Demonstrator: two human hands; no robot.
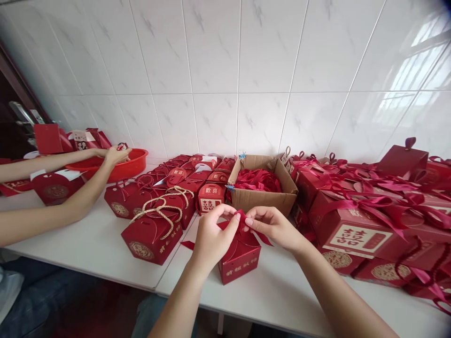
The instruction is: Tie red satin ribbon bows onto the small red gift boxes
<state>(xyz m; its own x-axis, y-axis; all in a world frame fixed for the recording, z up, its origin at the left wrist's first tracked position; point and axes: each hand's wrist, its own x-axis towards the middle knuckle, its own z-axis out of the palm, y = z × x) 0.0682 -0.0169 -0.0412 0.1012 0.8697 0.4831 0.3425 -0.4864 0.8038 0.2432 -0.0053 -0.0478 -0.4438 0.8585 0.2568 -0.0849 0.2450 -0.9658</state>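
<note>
Red ribbon is pinched by the fingertips of the left hand and the right hand, just above a small box. The box is placed on the white table, between the hands and near the front edge. Its top looks folded shut, so that part seems done. One ribbon end is stuck out on each side. No full bow can be seen on it, so the ribbon part looks only partly done. It cannot be told if a knot is made, as it is hidden by the fingers.

On the right, a big pile of boxes is stacked, and many are seen with ribbons and bows on top. More loose ribbons are kept in the brown carton, behind the hands. On the left, two boxes are topped with tan cord. Farther left, a small thing is held over a red tub by another person's hands.
</note>
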